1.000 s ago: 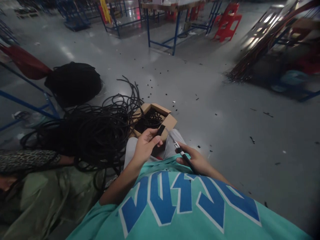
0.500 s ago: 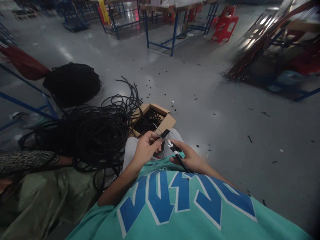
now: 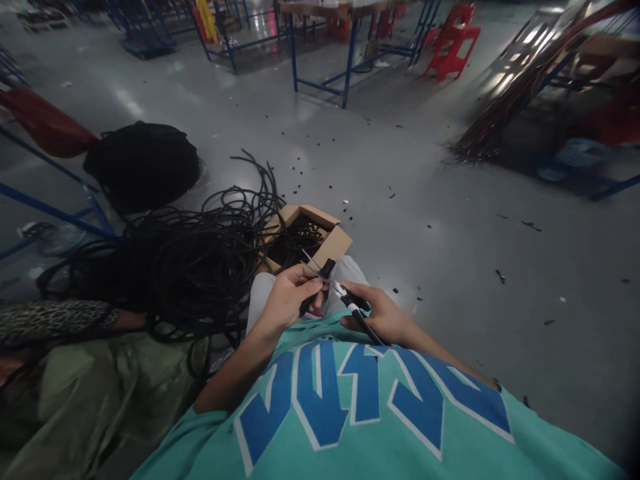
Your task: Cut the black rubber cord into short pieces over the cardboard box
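My right hand (image 3: 377, 312) is wrapped around the handles of a pair of scissors (image 3: 341, 290), black-handled with white bands near the pivot. The slim metal blades point up and left, parted, towards my left hand (image 3: 295, 293). Between its thumb and fingers, my left hand pinches a short black strip (image 3: 328, 268), which sticks up right beside the blades. Whether the blades touch the strip I cannot tell. Just beyond my hands stands an open cardboard box (image 3: 336, 248) with many small black pieces (image 3: 306, 230) in it.
A large heap of black tubing (image 3: 185, 267) lies left of the box, some strands reaching its edge. Behind it sits a black bundle (image 3: 143, 167). Another person's patterned sleeve (image 3: 55, 321) is at the left. Black scraps dot the grey floor (image 3: 450, 267). Blue-legged tables (image 3: 346, 73) and red stools (image 3: 453, 50) stand farther off.
The scissors' blades and the black strip have shifted slightly to the left and tilted a little. Both hands keep their holds. The view has moved slightly.
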Tool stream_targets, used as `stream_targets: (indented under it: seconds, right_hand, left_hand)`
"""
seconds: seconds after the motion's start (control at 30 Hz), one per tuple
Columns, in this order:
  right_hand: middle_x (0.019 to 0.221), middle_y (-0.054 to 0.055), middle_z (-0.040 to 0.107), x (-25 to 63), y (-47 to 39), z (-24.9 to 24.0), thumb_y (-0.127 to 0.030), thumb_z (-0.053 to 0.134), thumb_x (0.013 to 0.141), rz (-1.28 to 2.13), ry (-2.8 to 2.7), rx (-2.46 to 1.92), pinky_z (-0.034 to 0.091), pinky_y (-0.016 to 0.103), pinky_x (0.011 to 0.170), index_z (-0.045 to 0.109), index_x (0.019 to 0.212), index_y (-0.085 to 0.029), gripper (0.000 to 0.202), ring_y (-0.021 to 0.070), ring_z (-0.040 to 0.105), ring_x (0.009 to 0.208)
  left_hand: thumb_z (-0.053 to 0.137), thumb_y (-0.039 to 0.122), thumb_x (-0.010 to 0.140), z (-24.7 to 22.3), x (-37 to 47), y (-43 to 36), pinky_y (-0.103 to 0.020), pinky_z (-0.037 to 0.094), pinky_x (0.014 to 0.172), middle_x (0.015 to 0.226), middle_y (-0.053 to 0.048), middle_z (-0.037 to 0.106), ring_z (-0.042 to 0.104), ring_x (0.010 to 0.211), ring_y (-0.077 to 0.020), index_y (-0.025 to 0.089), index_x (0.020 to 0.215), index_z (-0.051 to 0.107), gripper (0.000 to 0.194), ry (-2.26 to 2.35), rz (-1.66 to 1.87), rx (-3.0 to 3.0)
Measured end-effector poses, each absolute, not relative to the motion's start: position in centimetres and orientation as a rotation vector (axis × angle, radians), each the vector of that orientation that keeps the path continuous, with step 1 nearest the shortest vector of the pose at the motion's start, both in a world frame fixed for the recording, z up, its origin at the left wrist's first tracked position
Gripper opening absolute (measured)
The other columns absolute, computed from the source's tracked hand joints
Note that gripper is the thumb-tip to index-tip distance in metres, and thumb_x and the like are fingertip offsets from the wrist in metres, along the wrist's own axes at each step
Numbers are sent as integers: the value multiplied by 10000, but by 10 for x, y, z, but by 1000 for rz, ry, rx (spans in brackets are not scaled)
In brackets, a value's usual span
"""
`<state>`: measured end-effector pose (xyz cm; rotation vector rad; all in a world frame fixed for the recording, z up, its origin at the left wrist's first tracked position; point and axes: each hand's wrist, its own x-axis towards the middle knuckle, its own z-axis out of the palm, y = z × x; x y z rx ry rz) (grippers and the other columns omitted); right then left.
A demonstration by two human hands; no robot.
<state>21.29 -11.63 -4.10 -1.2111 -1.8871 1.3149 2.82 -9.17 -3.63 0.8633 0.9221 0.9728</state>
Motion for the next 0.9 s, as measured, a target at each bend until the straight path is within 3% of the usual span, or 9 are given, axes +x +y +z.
stream_targets:
  seconds: [0.17, 0.27, 0.33, 0.53, 0.73, 0.9]
  right_hand:
    - [1007, 24, 669, 213, -116, -37, -174, 627, 614, 1495, -1788, -1213, 443, 320, 816, 615, 1119, -178, 506, 238, 592, 924]
    - [996, 16, 668, 212, -118, -37, -154, 608, 603, 1616, -1736, -1153, 436, 320, 830, 621, 1105, -176, 502, 238, 587, 939]
    - [993, 19, 663, 209, -120, -38, -169, 607, 613, 1707, -1691, -1056, 433, 314, 828, 621, 1102, -172, 489, 230, 588, 929]
    - [805, 18, 654, 205, -125, -46, -275, 649, 639, 1884, -1595, -940, 445, 249, 642, 647, 1044, -132, 429, 165, 585, 708]
    - [735, 10, 624, 207, -127, -48, -346, 681, 627, 1905, -1553, -1022, 427, 225, 567, 665, 957, -140, 389, 147, 559, 647]
    - [663, -5, 591, 208, -127, -47, -313, 674, 618, 1944, -1473, -1076, 397, 213, 516, 667, 915, -135, 347, 123, 518, 578]
  left_hand:
    - [744, 288, 588, -34, 22, -89, -158, 341, 322, 584, 15, 608, 500, 357, -77, 147, 825, 502, 367, 794, 925, 853]
    - [724, 230, 625, -37, 13, -85, -142, 338, 332, 624, 33, 615, 501, 354, -71, 218, 1142, 409, 605, 661, 835, 878]
    - [731, 212, 620, -43, 5, -80, -138, 341, 341, 651, 27, 616, 507, 362, -67, 247, 1254, 335, 749, 571, 734, 899]
    - [768, 227, 564, -51, -11, -63, -142, 351, 351, 623, 7, 595, 485, 357, -52, 170, 1051, 552, 535, 451, 475, 1038]
    - [770, 187, 536, -37, -15, -55, -164, 394, 420, 678, -15, 619, 524, 454, -75, 177, 991, 564, 500, 590, 362, 1207]
    - [750, 217, 556, -32, -20, -52, -152, 365, 385, 666, -9, 609, 496, 428, -64, 167, 1008, 550, 497, 688, 423, 1208]
